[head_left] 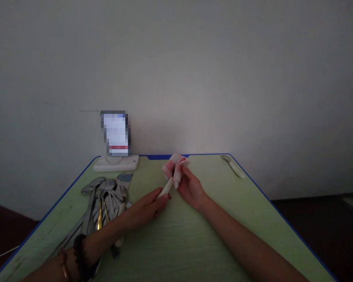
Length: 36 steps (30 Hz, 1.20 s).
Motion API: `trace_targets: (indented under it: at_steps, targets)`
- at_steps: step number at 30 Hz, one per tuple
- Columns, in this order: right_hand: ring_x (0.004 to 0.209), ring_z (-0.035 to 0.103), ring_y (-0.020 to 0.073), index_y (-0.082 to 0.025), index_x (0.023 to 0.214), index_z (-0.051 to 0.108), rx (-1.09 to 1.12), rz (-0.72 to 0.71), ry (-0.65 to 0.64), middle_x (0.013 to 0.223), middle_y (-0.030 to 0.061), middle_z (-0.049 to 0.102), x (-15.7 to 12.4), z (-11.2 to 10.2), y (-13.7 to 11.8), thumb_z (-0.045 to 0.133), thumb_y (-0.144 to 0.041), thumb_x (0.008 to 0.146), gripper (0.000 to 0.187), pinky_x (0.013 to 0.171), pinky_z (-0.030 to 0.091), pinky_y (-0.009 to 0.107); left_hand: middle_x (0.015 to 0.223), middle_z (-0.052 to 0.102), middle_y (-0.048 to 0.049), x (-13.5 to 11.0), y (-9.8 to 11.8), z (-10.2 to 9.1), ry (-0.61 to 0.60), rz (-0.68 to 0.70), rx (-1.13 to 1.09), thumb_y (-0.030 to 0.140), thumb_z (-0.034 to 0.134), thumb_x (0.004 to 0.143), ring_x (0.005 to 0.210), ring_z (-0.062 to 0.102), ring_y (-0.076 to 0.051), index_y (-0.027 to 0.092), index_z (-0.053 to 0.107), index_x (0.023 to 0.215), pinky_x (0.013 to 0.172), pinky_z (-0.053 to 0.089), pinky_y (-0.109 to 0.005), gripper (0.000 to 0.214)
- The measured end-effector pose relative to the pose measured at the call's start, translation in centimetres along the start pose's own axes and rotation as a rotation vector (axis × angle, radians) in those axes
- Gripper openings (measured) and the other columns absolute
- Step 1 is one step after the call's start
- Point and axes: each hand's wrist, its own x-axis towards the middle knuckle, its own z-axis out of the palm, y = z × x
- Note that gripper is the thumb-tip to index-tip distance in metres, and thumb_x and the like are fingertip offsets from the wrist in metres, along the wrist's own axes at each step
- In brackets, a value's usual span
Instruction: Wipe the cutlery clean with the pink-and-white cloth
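My left hand (154, 203) is closed round the white handle (166, 188) of a piece of cutlery and points it away from me. Its far end runs into a folded pink and white cloth (176, 166), so I cannot tell whether it is a spoon or a fork. With its fingers, my right hand (191, 188) grips the cloth around that end. Both hands are above the middle of the table. Beneath and beside my left forearm lies a pile of metal cutlery (91, 207), including spoons, forks and some gold-coloured handles, partly hidden by the arm.
A white-handled utensil (235, 168) lies alone near the far right edge of the green table (176, 250), which has a blue rim. At the back left, a phone (116, 133) with a blurred screen stands above a white base (116, 163). A plain wall (176, 78) rises behind.
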Motion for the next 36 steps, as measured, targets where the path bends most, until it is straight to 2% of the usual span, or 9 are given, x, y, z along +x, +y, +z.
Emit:
trace_targets:
  at_steps: [4, 7, 10, 13, 16, 22, 26, 32, 36]
  targets:
    - [0.057, 0.055, 0.0115, -0.018, 0.075, 0.064, 0.034, 0.089, -0.002, 0.066, -0.0006, 0.065, 0.06, -0.17, -0.31, 0.053, -0.028, 0.08, 0.015, 0.057, 0.044, 0.023, 0.062, 0.035, 0.0085, 0.25, -0.12, 0.17, 0.041, -0.003, -0.043, 0.057, 0.04, 0.082, 0.049, 0.029, -0.007, 0.018, 0.043, 0.09, 0.043, 0.022, -0.02, 0.04]
    - [0.051, 0.053, 0.0104, -0.017, 0.073, 0.063, 0.032, 0.081, -0.002, 0.061, -0.0014, 0.063, 0.0, -0.23, -0.31, 0.052, -0.025, 0.081, 0.015, 0.054, 0.043, 0.023, 0.061, 0.035, 0.0093, 0.42, -0.03, 0.22, 0.07, -0.013, -0.078, 0.06, 0.041, 0.08, 0.045, 0.026, -0.006, 0.019, 0.042, 0.089, 0.041, 0.02, -0.02, 0.042]
    - [0.054, 0.054, 0.0094, -0.018, 0.081, 0.064, 0.015, 0.078, 0.011, 0.066, -0.0026, 0.065, -0.05, -0.2, -0.18, 0.058, -0.029, 0.079, 0.013, 0.053, 0.043, 0.021, 0.061, 0.035, 0.0087, 0.34, 0.21, 0.18, 0.051, -0.023, -0.099, 0.062, 0.04, 0.079, 0.045, 0.026, -0.006, 0.019, 0.045, 0.089, 0.041, 0.019, -0.02, 0.045]
    - [0.064, 0.057, 0.0108, -0.018, 0.088, 0.064, -0.032, 0.08, 0.014, 0.074, -0.0008, 0.067, -0.03, -0.19, 0.0, 0.063, -0.036, 0.076, 0.022, 0.054, 0.042, 0.021, 0.06, 0.036, 0.0078, 0.13, 0.26, 0.07, 0.007, 0.0, -0.05, 0.061, 0.037, 0.082, 0.047, 0.028, -0.007, 0.017, 0.049, 0.089, 0.044, 0.021, -0.021, 0.046]
    - [0.069, 0.058, 0.0116, -0.016, 0.086, 0.064, -0.082, 0.055, 0.028, 0.077, 0.0011, 0.067, 0.06, -0.3, 0.24, 0.069, -0.037, 0.071, 0.026, 0.059, 0.043, 0.021, 0.058, 0.036, 0.0073, 0.02, -0.04, -0.06, -0.025, 0.02, -0.019, 0.058, 0.036, 0.084, 0.05, 0.03, -0.008, 0.016, 0.051, 0.088, 0.047, 0.023, -0.021, 0.045]
    - [0.057, 0.052, 0.0082, -0.016, 0.076, 0.062, -0.203, 0.02, 0.003, 0.065, -0.0022, 0.063, 0.14, -0.52, 0.46, 0.074, -0.031, 0.064, 0.023, 0.049, 0.037, 0.019, 0.06, 0.039, 0.0064, -0.07, -0.3, -0.12, -0.034, -0.004, -0.037, 0.058, 0.036, 0.084, 0.053, 0.034, -0.009, 0.017, 0.049, 0.087, 0.05, 0.026, -0.022, 0.043]
    - [0.055, 0.052, 0.0085, -0.017, 0.077, 0.062, -0.242, 0.011, -0.022, 0.065, -0.0024, 0.063, 0.0, -0.6, 0.27, 0.071, -0.017, 0.062, 0.017, 0.049, 0.038, 0.02, 0.059, 0.039, 0.0079, -0.12, 0.26, 0.03, 0.016, 0.009, -0.035, 0.059, 0.038, 0.083, 0.048, 0.032, -0.007, 0.019, 0.041, 0.081, 0.045, 0.023, -0.02, 0.04]
    - [0.054, 0.053, 0.0099, -0.016, 0.073, 0.061, -0.252, -0.009, 0.029, 0.062, -0.002, 0.062, -0.08, -0.69, 0.26, 0.06, -0.008, 0.058, 0.017, 0.05, 0.04, 0.021, 0.056, 0.038, 0.0111, 0.28, 0.1, 0.09, 0.098, -0.001, -0.091, 0.058, 0.042, 0.079, 0.041, 0.028, -0.006, 0.021, 0.036, 0.094, 0.039, 0.018, -0.018, 0.041]
    - [0.054, 0.052, 0.0096, -0.016, 0.07, 0.061, -0.24, -0.011, 0.087, 0.06, -0.0021, 0.06, -0.01, -0.58, 0.44, 0.062, -0.011, 0.06, 0.011, 0.05, 0.04, 0.021, 0.057, 0.038, 0.0099, 0.14, 0.36, 0.1, 0.057, -0.015, -0.031, 0.059, 0.04, 0.079, 0.042, 0.029, -0.006, 0.02, 0.04, 0.086, 0.039, 0.02, -0.02, 0.04]
